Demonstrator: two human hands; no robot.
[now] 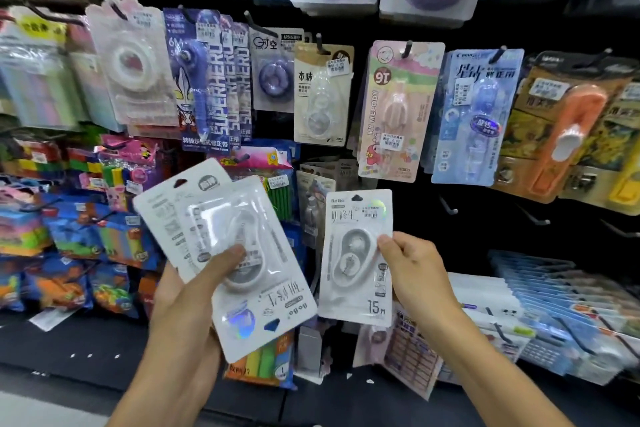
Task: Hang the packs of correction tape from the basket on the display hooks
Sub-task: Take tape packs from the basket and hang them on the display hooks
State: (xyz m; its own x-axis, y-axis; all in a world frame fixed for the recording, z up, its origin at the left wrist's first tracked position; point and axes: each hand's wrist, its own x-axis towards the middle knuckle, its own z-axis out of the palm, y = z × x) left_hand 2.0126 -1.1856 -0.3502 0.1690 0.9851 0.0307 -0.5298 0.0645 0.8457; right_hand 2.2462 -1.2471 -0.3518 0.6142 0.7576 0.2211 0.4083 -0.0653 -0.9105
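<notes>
Three white packs in hand before a black display wall crowded with hanging stationery. Right hand (pixel 412 263) pinching one pack (pixel 356 258) by its right edge, thumb on the front, card upright, long axis vertical, hang-hole at the top just under a row of bare hooks (pixel 450 208) up and to the right. Left hand (pixel 194 291) gripping two overlapped packs (pixel 242 253), thumb pressed across the front blister; front one upside down and tilted, hole at the lower edge; rear one poking out at upper left with its hole up. Right-hand pack nearer those free hooks, already turned the proper way, so probably next to go up; left pair likely needing a turn first. Each pack a white card with a clear blister over a grey-and-white oval dispenser, a holographic sticker by the hole, "15m" printed at the foot. Row above hung full with other correction tapes in purple, pink and blue. Basket out of view.
</notes>
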